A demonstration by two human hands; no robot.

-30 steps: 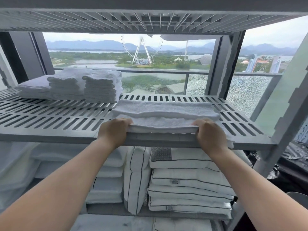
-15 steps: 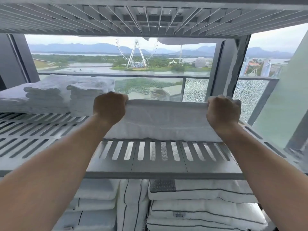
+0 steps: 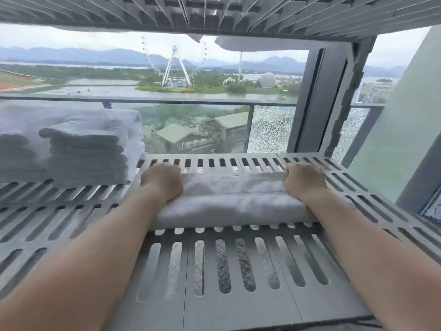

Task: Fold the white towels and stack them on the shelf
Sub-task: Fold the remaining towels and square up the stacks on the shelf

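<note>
Towel (image 3: 229, 199), white, folded: lies flat across the middle of the grey slatted shelf (image 3: 238, 271). Left hand (image 3: 162, 181): fingers curled, gripping the towel's left end, down at shelf level. Right hand (image 3: 304, 181): likewise curled round the right end. Stack of folded towels (image 3: 88, 154): at the shelf's left rear.

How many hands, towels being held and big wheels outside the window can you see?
Hands: 2 (left hand, right hand)
Held folded towel: 1
Ferris wheel outside: 1
Total: 4
</note>
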